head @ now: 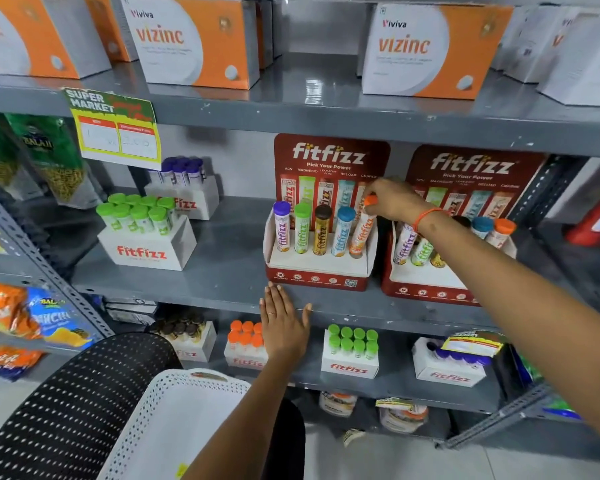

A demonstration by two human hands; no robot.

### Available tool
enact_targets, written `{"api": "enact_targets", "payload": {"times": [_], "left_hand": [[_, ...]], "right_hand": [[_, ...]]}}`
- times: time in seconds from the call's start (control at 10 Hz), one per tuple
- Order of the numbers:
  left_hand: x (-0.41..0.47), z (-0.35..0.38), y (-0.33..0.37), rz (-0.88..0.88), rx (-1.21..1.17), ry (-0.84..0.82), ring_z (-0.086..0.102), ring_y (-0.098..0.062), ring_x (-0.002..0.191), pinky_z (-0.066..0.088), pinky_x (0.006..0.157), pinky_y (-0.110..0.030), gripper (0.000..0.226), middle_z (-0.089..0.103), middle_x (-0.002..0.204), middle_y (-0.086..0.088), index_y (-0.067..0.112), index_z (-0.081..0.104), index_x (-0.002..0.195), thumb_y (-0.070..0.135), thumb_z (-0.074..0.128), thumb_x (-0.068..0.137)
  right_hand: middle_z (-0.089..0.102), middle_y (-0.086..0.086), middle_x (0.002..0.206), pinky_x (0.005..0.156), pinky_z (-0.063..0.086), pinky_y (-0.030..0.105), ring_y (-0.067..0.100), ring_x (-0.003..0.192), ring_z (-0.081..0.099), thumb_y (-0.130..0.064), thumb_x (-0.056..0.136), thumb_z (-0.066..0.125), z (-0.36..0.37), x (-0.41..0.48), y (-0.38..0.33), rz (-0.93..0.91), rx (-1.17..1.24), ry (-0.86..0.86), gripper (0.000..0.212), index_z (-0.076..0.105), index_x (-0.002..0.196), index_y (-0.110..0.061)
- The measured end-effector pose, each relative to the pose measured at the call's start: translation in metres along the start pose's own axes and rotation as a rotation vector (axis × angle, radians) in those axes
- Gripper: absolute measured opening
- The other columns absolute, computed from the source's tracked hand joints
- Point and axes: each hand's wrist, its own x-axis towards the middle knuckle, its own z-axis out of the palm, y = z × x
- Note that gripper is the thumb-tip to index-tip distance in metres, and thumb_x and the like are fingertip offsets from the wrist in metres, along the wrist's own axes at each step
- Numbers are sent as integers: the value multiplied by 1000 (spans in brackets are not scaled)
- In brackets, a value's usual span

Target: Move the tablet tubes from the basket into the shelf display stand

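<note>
A red fitfizz display stand (317, 280) sits on the middle grey shelf. In it stand a purple-capped tube (282, 227), a green-capped tube (302, 229), a brown-capped tube (322, 231) and a blue-capped tube (343, 233). My right hand (394, 199) is shut on the cap end of the orange-capped tube (362, 235), which leans in the stand's rightmost slot. My left hand (283, 322) lies flat and open against the shelf's front edge below the stand. The white perforated basket (160, 410) is at the bottom; no tubes show in the visible part.
A second fitfizz stand (426, 285) with tubes is right of the first, partly behind my right arm. White fitfizz boxes (146, 251) of capped tubes sit on this shelf and the one below. Vizinc boxes (194, 39) fill the top shelf. Snack bags (32, 323) hang left.
</note>
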Motion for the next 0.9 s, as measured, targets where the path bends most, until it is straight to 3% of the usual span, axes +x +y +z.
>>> {"api": "enact_targets", "payload": {"times": [0.1,0.3,0.4,0.5,0.6,0.7,0.8,0.9], "left_hand": [[-1,-1,1,2,21,-14,-5,-29,143,-9,113,-38,96,-3,156,-16,4,-10,145,66,-24,74],[0,2,-1,13,-4,2,0,-30,143,-7,113,-38,91,4,156,-18,2,-1,146,65,-13,82],[0,1,0,3,17,-4,1,-31,143,-7,113,-38,90,5,156,-18,1,-1,146,65,-10,83],[0,-6,5,-7,48,-65,-2,-30,143,-6,114,-39,82,0,156,-18,2,-6,146,62,2,91],[2,-21,11,-22,54,-149,0,-31,143,-3,115,-40,76,0,156,-19,1,-4,146,55,14,96],[8,-51,29,-38,63,-231,31,-35,135,18,115,-44,59,33,147,-21,1,33,139,43,30,98],[13,-111,64,15,-55,-336,58,-31,107,46,90,-38,33,62,119,-13,6,59,110,31,44,94],[15,-196,113,242,-90,-288,61,-28,89,49,75,-34,14,64,107,-17,4,58,99,13,49,92]], "right_hand": [[66,18,109,72,40,26,32,98,62,-13,83,66,2,0,-2,5,-8,-2,24,66,105,-3],[63,19,108,74,40,28,35,103,60,-12,82,68,4,-2,-10,23,-73,-24,29,62,109,-2],[60,11,89,70,39,27,33,92,58,-11,82,68,6,-4,-12,30,-95,-23,9,60,82,-7],[50,9,79,64,38,28,29,85,54,-12,83,67,16,-6,-10,51,-83,-50,40,37,58,-16],[61,21,112,83,48,36,36,105,58,-25,85,65,20,-16,-13,64,-69,-39,28,58,99,-1],[51,22,133,100,43,46,39,124,43,-41,90,52,24,-28,-13,52,-111,28,55,45,128,-2],[54,22,128,98,45,45,40,123,47,-34,94,46,12,-56,-19,21,-55,106,42,52,120,-2],[65,17,95,76,52,35,37,95,66,-20,90,45,-26,-84,-23,-69,0,148,21,57,77,-11]]}}
